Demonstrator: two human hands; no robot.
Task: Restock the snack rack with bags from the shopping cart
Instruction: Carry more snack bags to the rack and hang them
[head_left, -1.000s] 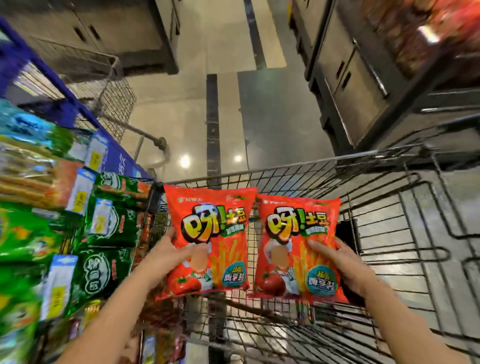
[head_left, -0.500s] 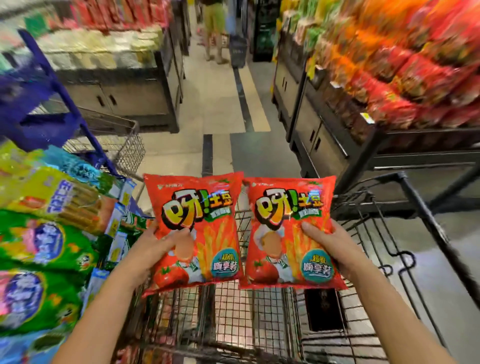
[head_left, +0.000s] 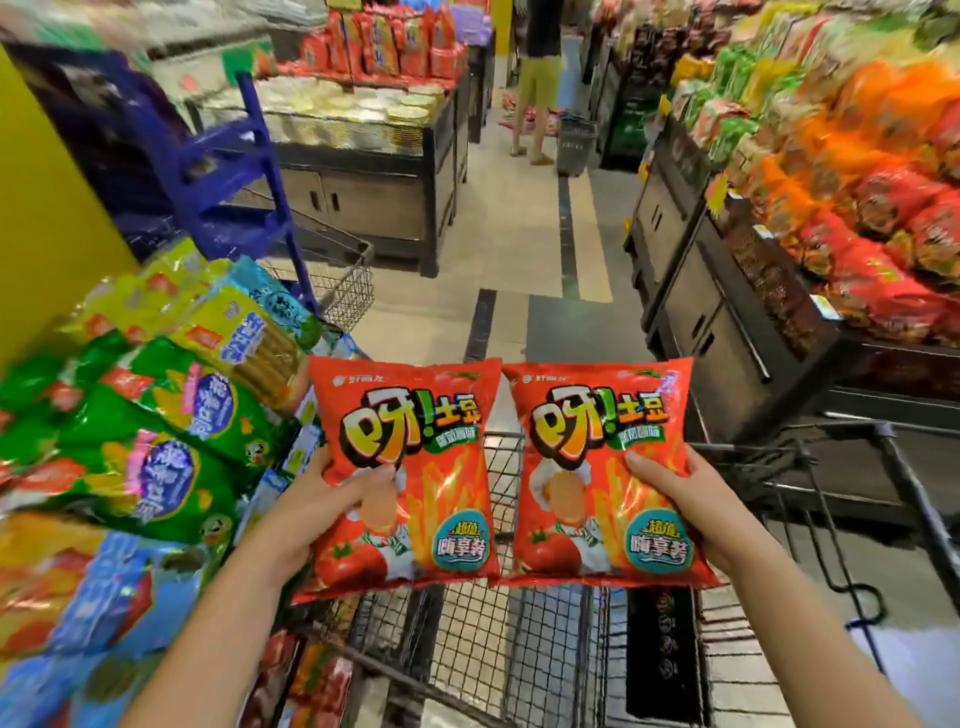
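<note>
Two red snack bags up above the shopping cart (head_left: 498, 649): left hand (head_left: 317, 512) grips the left bag (head_left: 410, 467), right hand (head_left: 696, 506) grips the right bag (head_left: 602, 467), edges touching, snack rack (head_left: 156, 415) left of the cart.

Supermarket aisle. A tiered rack (head_left: 717, 332) heaped with bagged snacks lines the right of the frame, and more snack bags (head_left: 171, 447) crowd the left edge. A display island (head_left: 363, 192) stands at upper centre and a wire shopping cart (head_left: 519, 649) at bottom centre. A shopper (head_left: 540, 78) stands beside a floor basket (head_left: 575, 137) at top centre.
</note>
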